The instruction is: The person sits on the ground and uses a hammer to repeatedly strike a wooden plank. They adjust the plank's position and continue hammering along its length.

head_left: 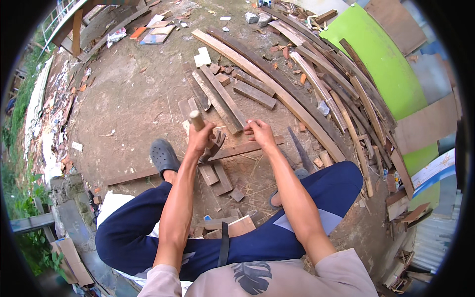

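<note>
My left hand (200, 139) grips a claw hammer (213, 143) by its wooden handle, the handle end sticking up and the metal head pointing down to the right. My right hand (260, 132) is just to the right, fingers pinched together over a long thin wooden strip (232, 150) that lies across the dirt. Whether something small sits between those fingers is too small to tell. Short wood offcuts (216, 177) lie under the strip, between my feet. I am seated, knees apart, in dark blue trousers.
A handsaw (300, 151) lies on the ground right of my right hand. Several planks (217, 96) lie ahead, and long curved boards (277, 84) and a pile of slats (346, 94) run along a green panel (383, 64) at the right. My grey clog (163, 157) rests left.
</note>
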The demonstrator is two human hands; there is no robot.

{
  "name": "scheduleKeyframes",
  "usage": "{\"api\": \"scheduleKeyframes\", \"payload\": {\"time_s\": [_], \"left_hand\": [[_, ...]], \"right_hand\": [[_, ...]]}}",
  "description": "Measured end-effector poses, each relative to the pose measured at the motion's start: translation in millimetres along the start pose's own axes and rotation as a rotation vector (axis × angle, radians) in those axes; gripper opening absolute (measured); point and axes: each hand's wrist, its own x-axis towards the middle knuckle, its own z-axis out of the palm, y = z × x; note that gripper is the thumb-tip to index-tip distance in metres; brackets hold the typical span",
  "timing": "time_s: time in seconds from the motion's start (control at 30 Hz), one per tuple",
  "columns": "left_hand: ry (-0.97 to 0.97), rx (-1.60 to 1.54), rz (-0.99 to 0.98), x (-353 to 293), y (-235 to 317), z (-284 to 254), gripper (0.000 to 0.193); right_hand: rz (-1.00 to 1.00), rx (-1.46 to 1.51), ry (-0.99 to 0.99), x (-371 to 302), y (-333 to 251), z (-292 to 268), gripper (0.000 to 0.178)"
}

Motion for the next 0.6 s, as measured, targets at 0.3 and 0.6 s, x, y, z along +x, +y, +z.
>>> {"api": "scheduleKeyframes", "payload": {"time_s": [0.3,0.6], "left_hand": [[-0.41,0.708,-0.021,12.1,-50.1,37.0,0.038],[-0.506,0.68,-0.058,26.1,-51.1,49.4,0.048]], "right_hand": [[0.192,-0.093,0.072,-49.5,-11.7,-30.8,0.03],[0.065,-0.08,0.044,-53.6,-42.5,-20.1,0.036]]}}
